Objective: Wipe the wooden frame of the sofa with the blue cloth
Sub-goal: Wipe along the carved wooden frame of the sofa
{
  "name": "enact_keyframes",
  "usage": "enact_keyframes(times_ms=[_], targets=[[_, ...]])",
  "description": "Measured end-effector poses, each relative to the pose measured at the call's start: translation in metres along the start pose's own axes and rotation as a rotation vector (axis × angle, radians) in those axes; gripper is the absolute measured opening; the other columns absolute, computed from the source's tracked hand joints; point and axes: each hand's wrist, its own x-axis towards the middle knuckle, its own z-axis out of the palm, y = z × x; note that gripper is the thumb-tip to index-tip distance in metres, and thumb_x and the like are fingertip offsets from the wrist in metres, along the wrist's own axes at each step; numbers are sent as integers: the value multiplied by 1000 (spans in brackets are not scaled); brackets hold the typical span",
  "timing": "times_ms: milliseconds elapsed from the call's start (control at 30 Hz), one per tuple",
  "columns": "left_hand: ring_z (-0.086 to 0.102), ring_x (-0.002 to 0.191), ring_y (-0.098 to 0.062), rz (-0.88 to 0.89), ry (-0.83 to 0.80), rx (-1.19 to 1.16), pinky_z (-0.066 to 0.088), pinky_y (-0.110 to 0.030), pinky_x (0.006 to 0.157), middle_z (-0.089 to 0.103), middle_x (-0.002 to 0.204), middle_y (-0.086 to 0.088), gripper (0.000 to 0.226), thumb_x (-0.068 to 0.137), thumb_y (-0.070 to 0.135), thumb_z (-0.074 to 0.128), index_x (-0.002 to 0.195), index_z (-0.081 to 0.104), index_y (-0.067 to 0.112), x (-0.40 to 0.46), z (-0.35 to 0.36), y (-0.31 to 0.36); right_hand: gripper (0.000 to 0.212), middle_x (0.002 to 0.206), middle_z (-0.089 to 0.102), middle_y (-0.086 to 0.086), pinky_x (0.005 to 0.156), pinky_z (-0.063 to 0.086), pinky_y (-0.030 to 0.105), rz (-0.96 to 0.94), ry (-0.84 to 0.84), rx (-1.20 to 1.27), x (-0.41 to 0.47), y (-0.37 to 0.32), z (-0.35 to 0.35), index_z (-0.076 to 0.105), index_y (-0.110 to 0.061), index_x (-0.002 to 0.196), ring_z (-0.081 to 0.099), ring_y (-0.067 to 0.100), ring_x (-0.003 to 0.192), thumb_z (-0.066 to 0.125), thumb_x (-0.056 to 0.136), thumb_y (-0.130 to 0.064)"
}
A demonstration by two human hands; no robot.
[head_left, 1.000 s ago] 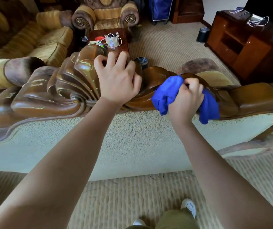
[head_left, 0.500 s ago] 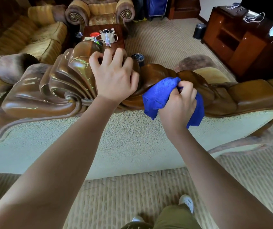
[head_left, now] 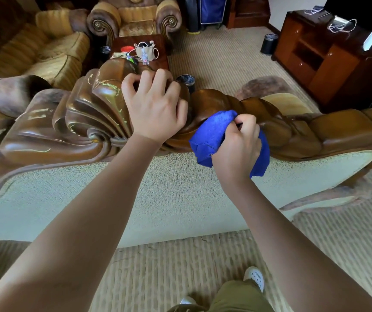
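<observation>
The carved, glossy brown wooden frame (head_left: 72,122) runs along the top of the sofa's back, straight across the head view, with a shell-shaped crest in the middle. My left hand (head_left: 155,106) grips the top of that crest, fingers curled over its far side. Just right of it, my right hand (head_left: 239,147) holds the bunched blue cloth (head_left: 212,136) against the frame's near face, below the twisted carving. Cloth sticks out on both sides of the fist.
The sofa's beige fabric back (head_left: 135,199) faces me, with striped carpet at my feet. Beyond it stand a small dark table (head_left: 160,57) with clutter, an armchair (head_left: 135,21), another sofa (head_left: 45,52) at left, a black bin (head_left: 269,43) and a wooden cabinet (head_left: 320,57) at right.
My right hand has slid the blue cloth leftward and a little down along the frame, toward my left hand. The left hand has kept its hold on the crest.
</observation>
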Motion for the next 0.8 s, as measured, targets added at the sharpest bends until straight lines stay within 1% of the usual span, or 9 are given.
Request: enact_keyframes(times_ms=[100, 200, 300, 433, 600, 667, 700, 733, 800], targets=[[41, 76, -22, -1, -8, 0, 29, -38, 79, 62, 84, -1, 15, 76, 22, 51, 69, 59, 13, 0, 0, 0, 12, 87, 56, 8, 58, 32, 32, -64, -37, 33, -16, -16, 7, 60, -10, 69, 52, 30, 71, 56, 63, 0], [45, 73, -24, 14, -14, 16, 30, -38, 78, 62, 83, -2, 15, 76, 22, 50, 68, 59, 13, -1, -2, -1, 14, 85, 56, 7, 56, 34, 32, -39, -24, 118, -25, -25, 17, 60, -10, 68, 51, 29, 70, 47, 65, -4], [46, 73, -25, 9, -29, 11, 30, -38, 79, 62, 83, -2, 16, 77, 22, 49, 69, 59, 13, -1, -3, 1, 14, 83, 55, 6, 55, 35, 33, -80, -21, 90, -29, -24, 21, 58, -12, 66, 50, 28, 67, 55, 61, 1], [47, 73, -25, 9, -52, 9, 31, -39, 79, 61, 83, -2, 17, 78, 22, 48, 69, 60, 13, 0, -5, 0, 14, 81, 55, 5, 56, 34, 32, -141, -59, 110, -43, -35, 25, 57, -12, 66, 50, 28, 66, 60, 64, 1], [50, 72, -26, 8, -108, 29, 30, -40, 78, 61, 82, -2, 18, 78, 23, 48, 69, 60, 13, 2, -9, 1, 14, 86, 60, 7, 60, 35, 31, -183, -82, 276, -54, -46, 30, 60, -7, 70, 44, 23, 72, 46, 71, -5], [51, 73, -26, 12, -141, 24, 29, -39, 77, 61, 83, -2, 17, 77, 22, 49, 69, 61, 13, 2, -12, 0, 13, 94, 60, 10, 64, 41, 33, -199, -152, 323, -57, -44, 33, 62, -4, 82, 46, 25, 79, 55, 72, 0], [50, 74, -26, 20, -155, 12, 29, -39, 78, 61, 84, -2, 17, 77, 22, 49, 70, 61, 14, 2, -14, -1, 20, 97, 59, 12, 67, 45, 34, -203, -180, 317, -59, -45, 34, 62, -2, 87, 46, 26, 83, 63, 68, 4], [50, 76, -25, 28, -166, -8, 29, -39, 79, 62, 87, -2, 16, 77, 22, 49, 72, 62, 14, 1, -16, -3, 28, 99, 60, 13, 67, 47, 35, -195, -184, 300, -59, -46, 34, 62, -3, 89, 43, 24, 85, 70, 63, 6], [47, 84, -25, 34, -189, -72, 30, -39, 81, 62, 95, -6, 17, 75, 21, 50, 81, 64, 14, 1, -23, -6, 27, 97, 62, 10, 65, 43, 31, -157, -157, 274, -55, -46, 34, 62, -6, 85, 36, 19, 80, 74, 62, 3]])
